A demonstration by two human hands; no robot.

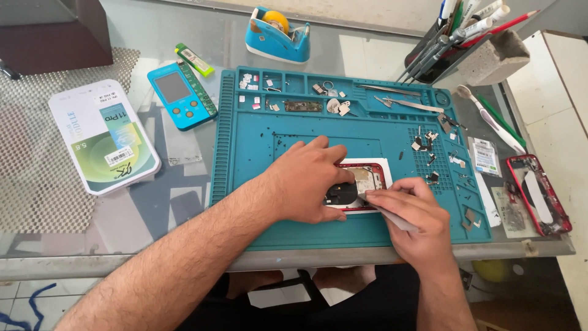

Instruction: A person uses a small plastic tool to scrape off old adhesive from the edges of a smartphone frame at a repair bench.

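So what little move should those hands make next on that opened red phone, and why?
Probably slide the thin tool in the right hand slightly further under the black part, since its tip already sits at that edge and the left hand steadies the red phone.

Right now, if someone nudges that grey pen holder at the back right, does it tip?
Probably not easily: the pen holder looks like heavy cast concrete. But its pens all lean left and stick out far, so a bump there may lever it or spill them.

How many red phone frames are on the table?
2: one red phone frame on the teal repair mat under both hands, another red phone frame off the mat's right edge. Others could be hidden.
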